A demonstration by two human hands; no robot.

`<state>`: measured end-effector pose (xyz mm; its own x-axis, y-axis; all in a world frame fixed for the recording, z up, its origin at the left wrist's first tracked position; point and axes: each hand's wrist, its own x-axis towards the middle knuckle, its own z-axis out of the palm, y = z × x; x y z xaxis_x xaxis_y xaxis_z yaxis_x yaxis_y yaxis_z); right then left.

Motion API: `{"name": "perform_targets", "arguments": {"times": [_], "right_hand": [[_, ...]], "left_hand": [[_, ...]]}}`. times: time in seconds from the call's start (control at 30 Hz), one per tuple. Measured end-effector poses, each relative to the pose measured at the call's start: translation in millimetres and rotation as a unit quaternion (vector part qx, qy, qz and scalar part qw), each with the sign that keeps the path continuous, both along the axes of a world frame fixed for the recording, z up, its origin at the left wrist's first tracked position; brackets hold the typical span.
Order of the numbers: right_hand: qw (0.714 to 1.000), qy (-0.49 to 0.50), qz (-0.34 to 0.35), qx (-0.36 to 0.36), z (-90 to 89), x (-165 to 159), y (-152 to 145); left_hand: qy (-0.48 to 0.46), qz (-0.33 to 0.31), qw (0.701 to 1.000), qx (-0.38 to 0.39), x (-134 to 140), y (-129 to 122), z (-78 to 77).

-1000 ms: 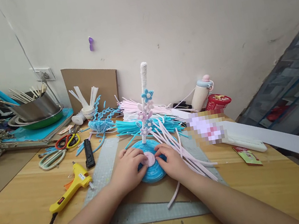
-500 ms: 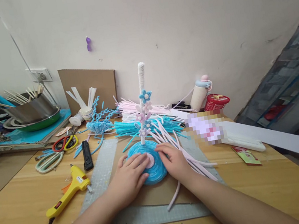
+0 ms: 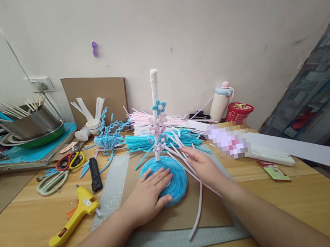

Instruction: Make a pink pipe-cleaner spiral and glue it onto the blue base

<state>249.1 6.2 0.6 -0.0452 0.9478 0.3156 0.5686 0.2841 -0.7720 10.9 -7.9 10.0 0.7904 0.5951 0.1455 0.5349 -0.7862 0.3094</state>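
Observation:
A round disc of coiled blue pipe cleaners lies on brown cardboard. My left hand rests flat across it, fingers spread, hiding the disc's middle. At the disc's far edge rises a white wrapped stick bearing blue and lilac fuzzy flowers. To the right of the disc, my right hand is over loose pale pink pipe cleaners. Its fingers are loosely bent and apart; I see nothing gripped in them, though the hand covers part of the strands.
A yellow glue gun, a black cutter and scissors lie left. Behind the disc are bundled turquoise pipe cleaners. A bottle, a red tub and a long white strip are at right.
My right hand has left the disc's right edge and moved right onto the pink pipe cleaners. My left hand has spread flatter over the disc and now covers the pink coil at its middle.

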Motion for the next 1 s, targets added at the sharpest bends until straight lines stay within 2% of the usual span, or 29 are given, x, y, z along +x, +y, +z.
{"name": "perform_targets", "arguments": {"times": [0.07, 0.1, 0.17, 0.23, 0.33, 0.4, 0.47, 0.57, 0.63, 0.7, 0.77, 0.83, 0.87, 0.9, 0.93, 1.0], "right_hand": [[0.999, -0.023, 0.022, -0.004, 26.3, 15.5, -7.5], [0.993, -0.083, 0.078, -0.020, 36.8, 21.4, -13.5], [0.957, -0.189, 0.211, -0.056, 48.1, 27.6, -28.2], [0.926, -0.240, 0.287, -0.054, 45.2, 27.5, -43.0], [0.911, -0.290, 0.290, -0.038, 27.4, 23.1, -57.5], [0.907, -0.295, 0.300, -0.026, 19.7, 21.4, -60.6], [0.910, -0.270, 0.315, -0.008, 21.2, 20.9, -59.4], [0.937, -0.154, 0.313, 0.026, 36.0, 20.3, -49.8], [0.960, -0.027, 0.270, 0.061, 48.8, 19.8, -39.1], [0.969, 0.100, 0.194, 0.115, 62.4, 20.3, -28.3], [0.956, 0.191, 0.111, 0.192, 76.6, 22.6, -22.3], [0.936, 0.229, 0.057, 0.262, 89.9, 26.3, -24.6], [0.932, 0.224, 0.044, 0.280, 94.9, 28.0, -28.9], [0.938, 0.196, 0.036, 0.283, 98.3, 29.0, -34.6], [0.954, 0.140, 0.017, 0.265, 99.4, 28.7, -41.2], [0.981, -0.030, 0.022, 0.189, 94.3, 23.2, -54.4]], "left_hand": [[-0.012, 0.001, 1.000, -0.001, -0.4, -0.2, -1.8], [-0.014, 0.000, 1.000, -0.003, -0.6, -0.3, -2.0], [-0.015, 0.000, 1.000, -0.011, -0.5, -0.3, -1.1], [-0.015, 0.001, 1.000, -0.026, -0.5, 0.0, 0.2], [-0.031, 0.004, 0.997, -0.067, -2.2, 1.1, 0.3], [-0.098, 0.016, 0.989, -0.109, -5.1, 3.0, -1.2], [-0.228, 0.041, 0.958, -0.170, -9.2, 6.3, -1.9], [-0.418, 0.127, 0.871, -0.225, -18.2, 12.7, 3.3], [-0.469, 0.225, 0.830, -0.204, -27.5, 14.4, 10.7], [-0.478, 0.296, 0.807, -0.183, -41.6, 10.7, 18.5], [-0.453, 0.361, 0.800, -0.156, -61.7, 0.4, 23.6], [-0.337, 0.428, 0.833, -0.099, -87.0, -14.7, 24.0], [-0.261, 0.450, 0.853, -0.042, -100.9, -22.9, 22.1], [-0.175, 0.466, 0.867, 0.024, -114.9, -30.8, 18.8], [-0.094, 0.480, 0.867, 0.092, -128.4, -37.9, 14.5], [0.049, 0.503, 0.852, 0.137, -151.4, -49.1, 3.9]]}}
